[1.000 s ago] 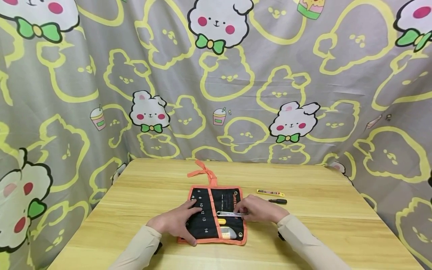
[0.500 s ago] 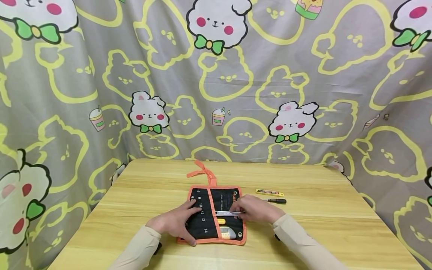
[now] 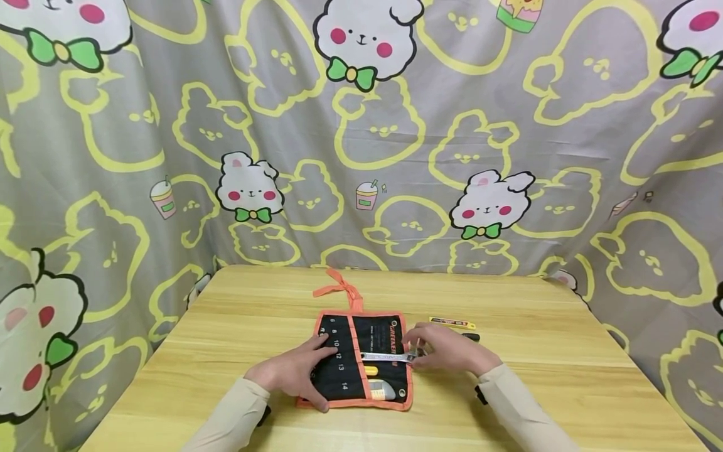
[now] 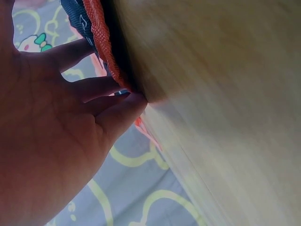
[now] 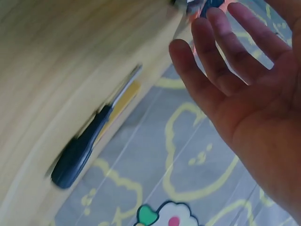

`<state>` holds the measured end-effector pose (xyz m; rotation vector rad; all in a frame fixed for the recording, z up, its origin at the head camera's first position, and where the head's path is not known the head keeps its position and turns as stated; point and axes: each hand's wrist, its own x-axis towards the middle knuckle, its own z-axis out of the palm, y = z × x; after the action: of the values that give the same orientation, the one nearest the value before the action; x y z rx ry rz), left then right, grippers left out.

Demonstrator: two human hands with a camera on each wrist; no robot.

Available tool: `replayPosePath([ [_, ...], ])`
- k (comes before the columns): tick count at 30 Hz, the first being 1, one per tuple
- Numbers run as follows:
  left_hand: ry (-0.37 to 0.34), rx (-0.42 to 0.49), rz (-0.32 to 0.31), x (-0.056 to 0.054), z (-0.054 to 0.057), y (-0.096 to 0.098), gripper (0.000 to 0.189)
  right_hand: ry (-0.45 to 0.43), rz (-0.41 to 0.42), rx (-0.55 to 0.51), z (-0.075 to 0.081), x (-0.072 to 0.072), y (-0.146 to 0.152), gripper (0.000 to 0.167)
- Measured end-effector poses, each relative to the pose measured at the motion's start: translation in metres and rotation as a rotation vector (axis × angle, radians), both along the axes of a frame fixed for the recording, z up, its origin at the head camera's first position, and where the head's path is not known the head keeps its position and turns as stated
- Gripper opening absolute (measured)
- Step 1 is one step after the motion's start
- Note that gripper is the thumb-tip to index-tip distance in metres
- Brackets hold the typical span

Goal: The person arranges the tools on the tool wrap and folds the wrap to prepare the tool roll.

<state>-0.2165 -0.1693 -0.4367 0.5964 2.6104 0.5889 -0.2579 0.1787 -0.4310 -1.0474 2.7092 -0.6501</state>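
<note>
A black tool pouch [image 3: 385, 329] with orange trim lies unfolded on the table. My left hand [image 3: 299, 367] rests spread over its numbered side, with the thumb at the near edge; the left wrist view shows thumb and fingers [image 4: 101, 87] along the orange edging. A silver wrench [image 3: 386, 357] lies across the right half, its handle end at the orange pocket band. My right hand [image 3: 449, 348] is at the wrench's other end, which its fingers partly hide. In the right wrist view those fingers [image 5: 214, 61] are loosely extended. A grey utility knife [image 3: 381, 390] and a yellow-handled item [image 3: 371, 371] sit in neighbouring pockets.
Beyond the right hand lie a yellow flat case [image 3: 452, 322] and a screwdriver [image 5: 82, 153] with a black handle. Orange tie straps [image 3: 341, 289] trail from the pouch's far edge. A patterned curtain [image 3: 395, 150] hangs behind the wooden table [image 3: 271, 289].
The wrench has slid left, its handle end now at the pocket band. My right hand has loosened and drawn back to the right, uncovering more of the wrench. The left hand stays put.
</note>
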Motion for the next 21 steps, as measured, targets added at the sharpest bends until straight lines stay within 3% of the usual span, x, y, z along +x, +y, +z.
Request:
replayPosePath([
  [7, 0.001, -0.007, 0.008, 0.000, 0.000, 0.000, 0.105, -0.012, -0.015, -0.011, 0.002, -0.001, 0.022, 0.041],
  [21, 0.027, -0.008, -0.017, 0.002, 0.002, -0.001, 0.116, -0.020, 0.001, -0.026, -0.007, 0.000, 0.016, 0.030],
])
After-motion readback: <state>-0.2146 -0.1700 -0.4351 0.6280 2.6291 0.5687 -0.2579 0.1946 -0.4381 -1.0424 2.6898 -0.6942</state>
